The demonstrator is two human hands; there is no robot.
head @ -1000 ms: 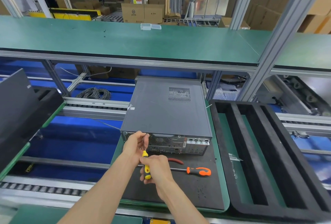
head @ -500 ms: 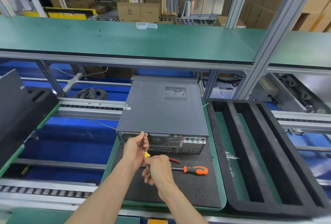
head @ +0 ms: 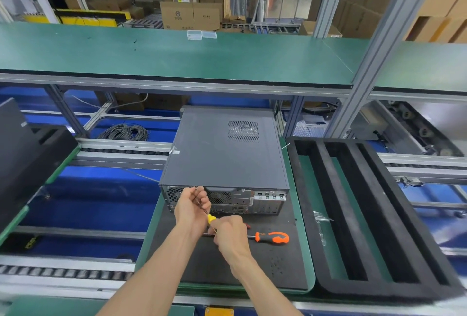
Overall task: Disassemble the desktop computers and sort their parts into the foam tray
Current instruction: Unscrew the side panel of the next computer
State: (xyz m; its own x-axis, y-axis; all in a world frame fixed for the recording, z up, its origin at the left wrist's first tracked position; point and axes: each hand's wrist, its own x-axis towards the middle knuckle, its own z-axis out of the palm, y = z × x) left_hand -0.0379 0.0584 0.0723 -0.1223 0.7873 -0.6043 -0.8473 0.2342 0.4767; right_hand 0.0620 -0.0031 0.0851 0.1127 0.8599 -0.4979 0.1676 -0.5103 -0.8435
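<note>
Dark grey metal desktop computer case — laid flat on a black mat, rear panel facing near. Slim yellow-handled screwdriver is gripped by the right hand; its shaft is pinched by the left hand at the panel's upper edge. Orange-handled screwdriver — lying on the mat, just right. Black slotted foam tray is placed right of the case.
</note>
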